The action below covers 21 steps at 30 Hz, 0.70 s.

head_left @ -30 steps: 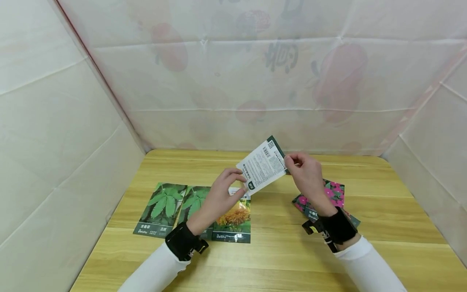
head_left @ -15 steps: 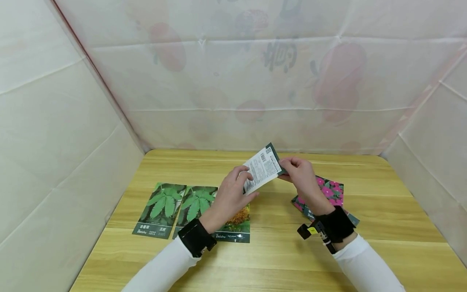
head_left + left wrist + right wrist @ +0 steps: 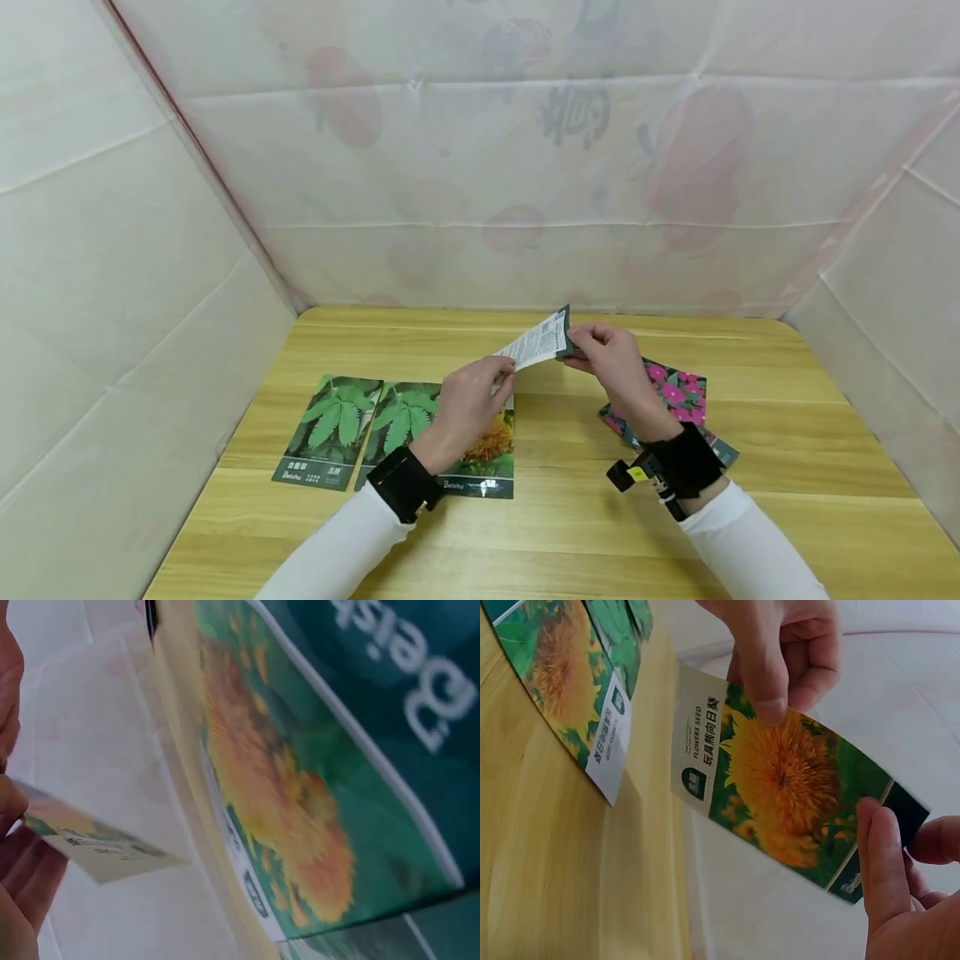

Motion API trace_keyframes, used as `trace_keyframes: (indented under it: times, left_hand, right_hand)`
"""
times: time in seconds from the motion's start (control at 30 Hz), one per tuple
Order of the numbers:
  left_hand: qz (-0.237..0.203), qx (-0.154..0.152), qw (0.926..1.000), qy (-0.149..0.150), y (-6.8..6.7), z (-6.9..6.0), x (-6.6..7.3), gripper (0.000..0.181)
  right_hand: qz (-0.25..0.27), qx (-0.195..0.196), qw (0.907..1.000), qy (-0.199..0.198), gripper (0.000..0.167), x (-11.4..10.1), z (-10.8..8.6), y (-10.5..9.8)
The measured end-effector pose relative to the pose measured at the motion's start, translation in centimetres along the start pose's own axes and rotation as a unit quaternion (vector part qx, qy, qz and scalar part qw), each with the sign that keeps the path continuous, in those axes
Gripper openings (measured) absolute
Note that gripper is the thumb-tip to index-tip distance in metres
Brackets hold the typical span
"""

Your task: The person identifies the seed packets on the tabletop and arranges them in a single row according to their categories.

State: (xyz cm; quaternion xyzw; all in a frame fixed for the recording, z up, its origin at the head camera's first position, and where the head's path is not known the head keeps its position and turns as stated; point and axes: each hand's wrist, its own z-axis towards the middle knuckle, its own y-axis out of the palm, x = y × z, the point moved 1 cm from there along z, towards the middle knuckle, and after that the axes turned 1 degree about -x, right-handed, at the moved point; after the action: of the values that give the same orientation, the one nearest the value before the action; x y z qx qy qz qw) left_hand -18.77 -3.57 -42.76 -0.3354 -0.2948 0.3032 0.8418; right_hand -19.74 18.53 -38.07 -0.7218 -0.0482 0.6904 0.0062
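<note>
Between both hands, above the table, a sunflower seed packet is held tilted, its white printed back facing the head camera. Its front with an orange double flower shows in the right wrist view. My left hand pinches the packet's left part, thumb on the flower side. At the dark end, my right hand holds it between thumb and fingers. Below my left hand lies another orange-flower packet, partly hidden by the hand. Close to my right forearm are pink-flower packets, overlapping and partly covered.
Two green-leaf packets, one at far left and one beside it, lie on the wooden table. Pale printed cloth walls enclose its back and sides.
The packet has tipped flatter, so its back looks foreshortened. My left hand has moved right and its fingers have closed on the packet's left part. My right hand has shifted slightly left.
</note>
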Motion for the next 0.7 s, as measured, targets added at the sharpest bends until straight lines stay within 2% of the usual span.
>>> trace_keyframes:
  times: [0.07,0.1,0.23,0.3,0.33,0.37,0.43,0.53,0.63,0.7]
  left_hand:
    - [-0.003,0.016,0.9999,0.001,0.1,-0.1,-0.5,0.011]
    - [-0.007,0.022,0.9997,-0.001,0.1,-0.2,-0.7,0.011]
    - [-0.043,0.04,0.998,-0.024,-0.1,-0.6,-1.4,0.013]
    - [-0.081,0.049,0.9947,-0.04,-0.2,-0.8,-1.5,0.014]
    - [-0.103,0.054,0.992,-0.048,-0.2,-0.8,-1.6,0.014]
    - [-0.134,0.058,0.9877,-0.056,-0.2,-0.9,-1.8,0.014]
    - [-0.195,0.07,0.9753,-0.076,0.8,-1.2,-2.5,0.016]
    - [-0.268,0.08,0.9528,-0.119,3.5,-2.1,-4.4,0.019]
    - [-0.333,0.079,0.9239,-0.172,6.5,-2.9,-6.5,0.02]
    - [-0.38,0.07,0.8995,-0.205,7.4,-3.0,-7.2,0.022]
  right_hand:
    - [0.008,-0.012,0.9997,-0.019,0.044,0.5,0.0,0.0]
    - [0.024,-0.027,0.9987,-0.036,0.043,2.2,0.9,-0.5]
    - [0.041,-0.047,0.9949,-0.08,0.043,6.2,2.9,-2.0]
    - [0.029,-0.04,0.9946,-0.092,0.042,8.8,4.4,-2.9]
    - [0.004,-0.025,0.9958,-0.088,0.045,8.7,4.3,-3.0]
    - [-0.008,-0.019,0.9957,-0.091,0.046,9.7,4.8,-3.3]
    - [-0.045,0.003,0.9944,-0.096,0.05,11.3,5.6,-3.6]
    - [-0.085,0.021,0.9906,-0.105,0.05,11.9,5.8,-3.7]
    - [-0.117,0.033,0.9862,-0.113,0.046,10.9,5.2,-3.3]
    - [-0.131,0.036,0.9837,-0.117,0.045,10.0,4.5,-3.0]
